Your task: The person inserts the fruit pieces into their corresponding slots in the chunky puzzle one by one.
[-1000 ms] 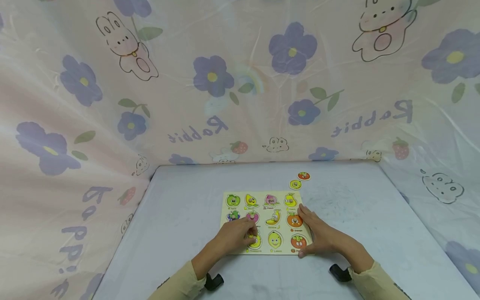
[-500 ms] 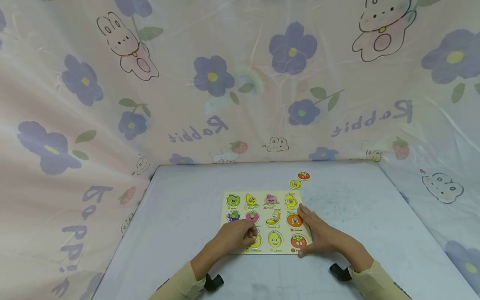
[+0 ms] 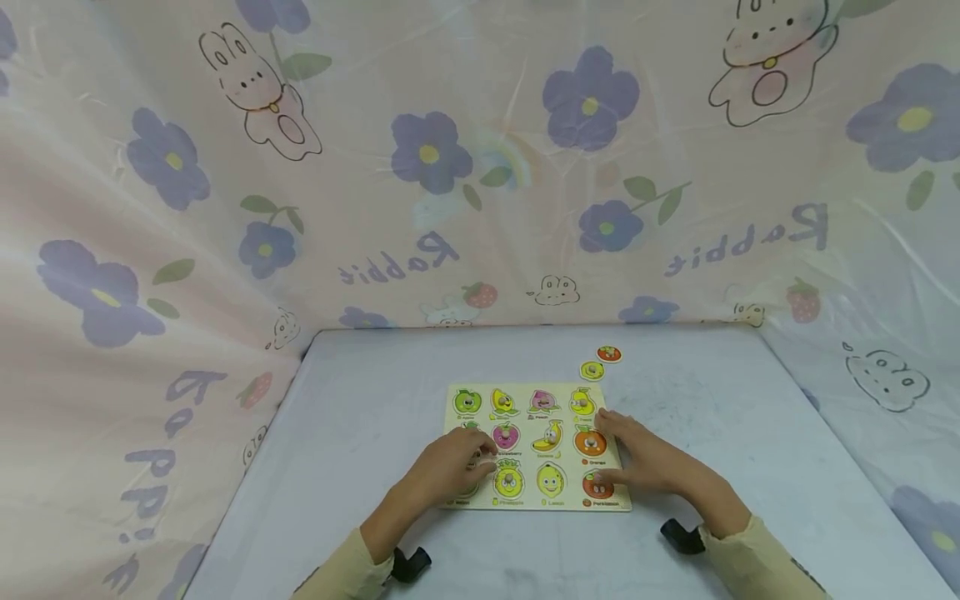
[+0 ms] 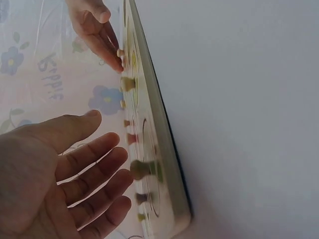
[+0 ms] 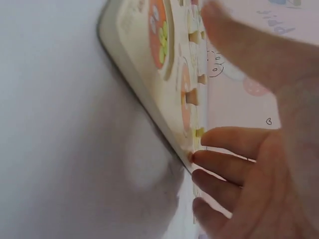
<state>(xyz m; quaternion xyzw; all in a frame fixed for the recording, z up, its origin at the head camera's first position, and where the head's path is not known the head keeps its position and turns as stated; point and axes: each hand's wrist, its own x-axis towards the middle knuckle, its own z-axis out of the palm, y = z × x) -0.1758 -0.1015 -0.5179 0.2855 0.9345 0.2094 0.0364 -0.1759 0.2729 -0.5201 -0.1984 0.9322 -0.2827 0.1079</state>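
Observation:
A fruit knob puzzle board (image 3: 529, 479) lies flat on the table. My left hand (image 3: 450, 462) hovers over its lower left corner, hiding part of it. In the left wrist view, its fingers (image 4: 97, 184) are loosely bent with nothing between them, near a wooden knob (image 4: 142, 170). At the board's right edge is my right hand (image 3: 652, 457), fingers spread and thumb over the persimmon picture (image 3: 598, 487). Its fingertips are near the far right corner in the right wrist view; contact is hard to tell. The pineapple piece (image 3: 508, 482) sits in the board, right of my left hand.
Behind the board's far right corner lie a loose yellow lemon-like piece (image 3: 592, 370) and an orange-red piece (image 3: 609, 354). The white table (image 3: 360, 417) is enclosed by a patterned curtain (image 3: 510, 225) at the back and sides.
My left hand has moved left off the pineapple piece, and its fingers have spread. My right thumb has lifted from the board's near edge up over the persimmon picture.

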